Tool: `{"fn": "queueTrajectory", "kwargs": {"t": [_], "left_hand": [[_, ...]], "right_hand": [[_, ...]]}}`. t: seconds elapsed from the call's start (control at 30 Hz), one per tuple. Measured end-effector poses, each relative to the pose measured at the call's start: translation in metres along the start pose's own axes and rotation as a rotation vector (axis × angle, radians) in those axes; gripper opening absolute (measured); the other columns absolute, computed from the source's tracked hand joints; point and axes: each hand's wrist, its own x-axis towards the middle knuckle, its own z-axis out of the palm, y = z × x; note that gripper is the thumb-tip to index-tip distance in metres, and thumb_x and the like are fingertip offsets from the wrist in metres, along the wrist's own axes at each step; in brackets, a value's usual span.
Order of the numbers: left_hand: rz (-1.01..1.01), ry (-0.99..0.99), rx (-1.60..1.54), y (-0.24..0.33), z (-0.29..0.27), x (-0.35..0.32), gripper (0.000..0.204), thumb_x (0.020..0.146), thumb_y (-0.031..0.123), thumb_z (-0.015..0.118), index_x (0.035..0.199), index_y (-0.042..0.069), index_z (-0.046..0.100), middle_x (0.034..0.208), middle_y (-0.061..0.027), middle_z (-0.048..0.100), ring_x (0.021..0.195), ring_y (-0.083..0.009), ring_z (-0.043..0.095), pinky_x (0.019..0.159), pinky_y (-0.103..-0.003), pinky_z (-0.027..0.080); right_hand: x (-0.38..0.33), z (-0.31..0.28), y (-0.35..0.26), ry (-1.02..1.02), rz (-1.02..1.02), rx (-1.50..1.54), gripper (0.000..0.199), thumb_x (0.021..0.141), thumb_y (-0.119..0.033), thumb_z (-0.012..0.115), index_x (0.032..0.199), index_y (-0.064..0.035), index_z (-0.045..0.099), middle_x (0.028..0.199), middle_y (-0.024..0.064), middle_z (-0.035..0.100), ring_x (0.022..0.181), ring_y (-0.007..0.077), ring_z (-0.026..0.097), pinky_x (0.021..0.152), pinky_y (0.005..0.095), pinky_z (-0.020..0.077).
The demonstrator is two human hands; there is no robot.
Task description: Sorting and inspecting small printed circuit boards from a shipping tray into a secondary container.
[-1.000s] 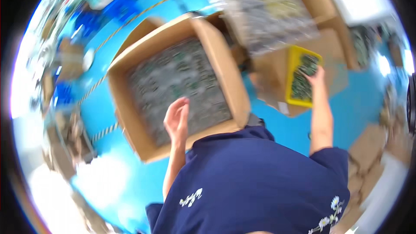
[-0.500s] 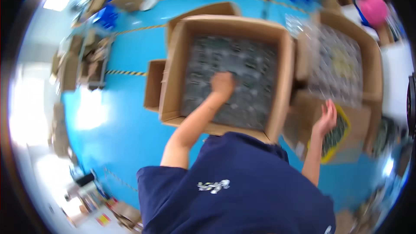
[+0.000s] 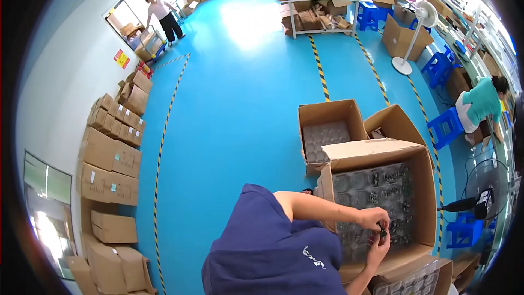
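Pinching one small dark part [image 3: 382,232], both hands' grips meet over one open carton [image 3: 376,155].

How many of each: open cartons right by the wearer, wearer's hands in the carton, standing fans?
Open cartons: 3, the big carton, rear carton, tilted carton
Hands in the big carton: 2, left hand, right hand
Standing fans: 2, white fan, black fan
Total: 7
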Motion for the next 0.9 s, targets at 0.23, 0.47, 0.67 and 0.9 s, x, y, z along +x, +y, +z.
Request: {"fn": "queueTrajectory", "kwargs": {"t": [0.23, 0.47, 0.67, 0.9], "left_hand": [[-0.172, 0.082, -0.054, 0.009, -0.006, -0.017, 0.022, 0.074, 0.010, 0.067, 0.095, 0.004, 0.066, 0.084, -0.0091, 0.067, 0.078, -0.0192, 0.064, 0.070, -0.032, 0.051], [-0.295, 0.093, 0.017, 0.027, -0.001, -0.023, 0.022, 0.078, 0.006, 0.066, 0.100, 0.002, 0.065, 0.082, -0.0100, 0.069, 0.072, -0.0112, 0.064, 0.065, -0.027, 0.051], [-0.396, -0.155, -0.200, 0.030, -0.027, -0.016, 0.029, 0.084, 0.004, 0.065, 0.112, 0.000, 0.061, 0.080, -0.0053, 0.068, 0.074, -0.0091, 0.063, 0.065, -0.024, 0.051], [-0.493, -0.589, -0.565, 0.056, -0.030, 0.002, 0.026, 0.082, -0.004, 0.065, 0.108, -0.004, 0.060, 0.092, -0.0100, 0.068, 0.079, -0.0136, 0.065, 0.074, -0.027, 0.055]], "right_hand": [[-0.008, 0.003, -0.039, 0.018, -0.063, -0.227, 0.020, 0.095, -0.020, 0.054, 0.099, -0.0012, 0.060, 0.074, 0.0000, 0.060, 0.062, 0.0061, 0.056, 0.050, 0.0203, 0.0432], [-0.032, 0.030, -0.094, 0.320, 0.159, -0.180, 0.015, 0.088, -0.013, 0.057, 0.087, 0.0014, 0.062, 0.064, 0.0119, 0.061, 0.058, 0.0170, 0.061, 0.055, 0.0328, 0.0464], [-0.044, 0.029, -0.082, 0.177, 0.225, 0.264, 0.016, 0.091, -0.012, 0.057, 0.092, 0.0016, 0.065, 0.078, 0.0070, 0.067, 0.071, 0.0108, 0.063, 0.064, 0.0262, 0.0506], [-0.085, 0.001, -0.112, 0.018, 0.206, 0.728, 0.020, 0.094, -0.015, 0.055, 0.099, 0.0024, 0.062, 0.087, 0.0077, 0.067, 0.078, 0.0138, 0.064, 0.072, 0.0274, 0.0534]]}}
